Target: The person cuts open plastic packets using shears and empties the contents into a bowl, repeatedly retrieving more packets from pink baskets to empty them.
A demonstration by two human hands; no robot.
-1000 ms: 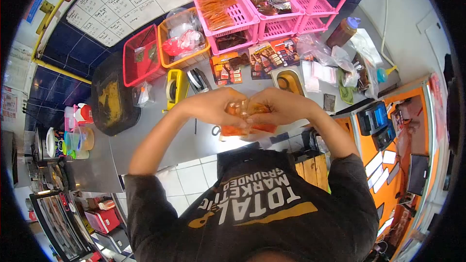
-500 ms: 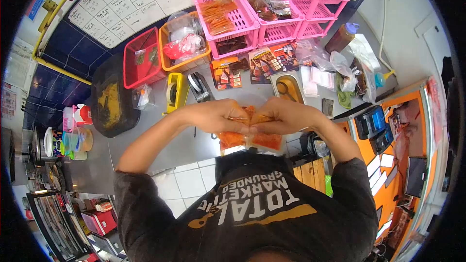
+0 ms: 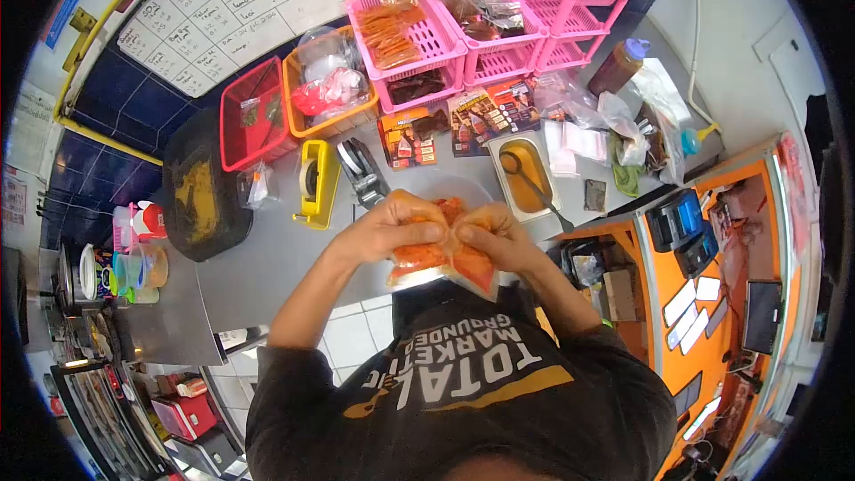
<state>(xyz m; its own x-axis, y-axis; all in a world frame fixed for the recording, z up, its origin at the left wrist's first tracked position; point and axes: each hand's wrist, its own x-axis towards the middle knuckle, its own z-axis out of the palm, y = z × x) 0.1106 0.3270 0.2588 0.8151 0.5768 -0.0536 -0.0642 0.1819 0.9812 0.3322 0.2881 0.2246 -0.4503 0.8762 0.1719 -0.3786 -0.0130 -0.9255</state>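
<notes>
Close to the counter's front edge, two clear plastic packets of orange-red food are held up side by side. My left hand pinches the left packet near its inner edge, thumb pointing inward. The right packet hangs tilted from my right hand, whose thumb presses on its upper part. Both hands are closed and almost touch at the middle. Whether the packets are joined there cannot be made out. A yellow tape dispenser and a black tool lie beyond my left hand.
A metal tray of orange sauce with a dark ladle lies beyond my right hand. Pink baskets, an orange basket, a red basket and a black container line the back and left.
Both forearms have drawn inward and the elbows have dropped. The packets have spread apart at the bottom, the right one now tilted. The sauce tray is less covered by my right hand.
</notes>
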